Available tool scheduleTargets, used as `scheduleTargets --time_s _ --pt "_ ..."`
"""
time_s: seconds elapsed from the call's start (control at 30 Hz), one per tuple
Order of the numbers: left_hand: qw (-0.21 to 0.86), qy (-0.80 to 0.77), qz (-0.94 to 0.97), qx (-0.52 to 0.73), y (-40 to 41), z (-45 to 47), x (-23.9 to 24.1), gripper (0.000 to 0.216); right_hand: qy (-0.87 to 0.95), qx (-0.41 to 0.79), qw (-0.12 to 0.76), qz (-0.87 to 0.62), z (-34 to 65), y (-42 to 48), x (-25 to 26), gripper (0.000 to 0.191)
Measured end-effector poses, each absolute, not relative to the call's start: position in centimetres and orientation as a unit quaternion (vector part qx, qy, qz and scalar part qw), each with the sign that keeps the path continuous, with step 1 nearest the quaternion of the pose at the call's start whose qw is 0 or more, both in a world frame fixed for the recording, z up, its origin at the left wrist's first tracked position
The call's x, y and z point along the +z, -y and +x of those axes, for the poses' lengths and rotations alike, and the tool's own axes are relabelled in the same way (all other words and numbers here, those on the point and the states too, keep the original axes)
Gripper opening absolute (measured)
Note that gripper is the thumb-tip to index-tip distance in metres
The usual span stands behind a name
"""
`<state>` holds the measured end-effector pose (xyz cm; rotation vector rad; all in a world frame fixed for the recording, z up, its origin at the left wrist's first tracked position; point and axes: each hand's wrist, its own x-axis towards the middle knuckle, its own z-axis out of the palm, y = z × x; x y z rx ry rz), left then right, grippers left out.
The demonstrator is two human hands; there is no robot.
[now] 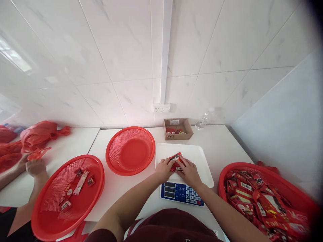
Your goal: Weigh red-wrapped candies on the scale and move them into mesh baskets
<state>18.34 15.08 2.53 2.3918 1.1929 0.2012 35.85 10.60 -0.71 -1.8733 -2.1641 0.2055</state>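
Red packet, shiny and crumpled, printed in red with a dark patch, a little orange and a small white label; the fingers hide much of it, so one packet or several cannot be told. It is on the white tray of a scale, toward the near edge. The left hand and right hand are together, closed in on it from either side, fingers bent over its edges. Nearer the body, the scale's blue panel carries three dark displays and a keypad.

The white tabletop runs to a wall of pale, grey-veined tiles. A socket sits below vertical white trunking; a small cardboard box and a clear bottle stand near the wall. On the right, a red basket is heaped with similar red packaging. Left lies a round red mesh basket, then another basket holding scattered wrapped pieces. Beyond it, a co-worker's hands are beside red plastic bags.
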Motion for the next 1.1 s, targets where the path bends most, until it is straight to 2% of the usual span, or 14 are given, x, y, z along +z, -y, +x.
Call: scheduleTargets --time_s 0.17,0.37,0.43,0.6,0.77,0.9,1.0,1.1 --pt "0.228 -0.476 0.835 0.157 -15.8 17.0 2.9 0.027 0.753 0.077 0.207 -0.620 36.9 -11.2 -1.1 0.038" --pt "0.153 -0.585 0.755 0.255 -16.9 11.2 4.1 0.032 0.729 0.096 0.242 -0.633 37.6 -11.7 -2.1 0.036" --pt "0.132 -0.603 0.751 0.235 -16.4 8.9 3.8 0.034 0.708 0.118 0.266 -0.644 37.8 -11.8 -2.2 0.039" --pt "0.161 -0.587 0.785 0.117 -12.7 5.1 2.5 0.033 0.579 0.172 0.376 -0.703 37.3 -12.1 -0.6 0.050" --pt "0.185 -0.600 0.776 0.056 -9.8 4.7 3.3 0.031 0.431 0.266 0.441 -0.741 33.5 -14.1 4.4 0.060" --pt "0.214 -0.594 0.775 0.034 -9.2 5.1 4.5 0.033 0.432 0.358 0.478 -0.676 28.3 -17.1 8.8 0.063" --pt "0.213 -0.598 0.772 0.031 -9.0 5.1 4.7 0.032 0.527 0.404 0.458 -0.591 25.4 -18.8 10.5 0.061" --pt "0.204 -0.602 0.772 0.033 -8.6 4.8 4.3 0.032 0.642 0.349 0.376 -0.570 25.3 -19.1 9.6 0.059"
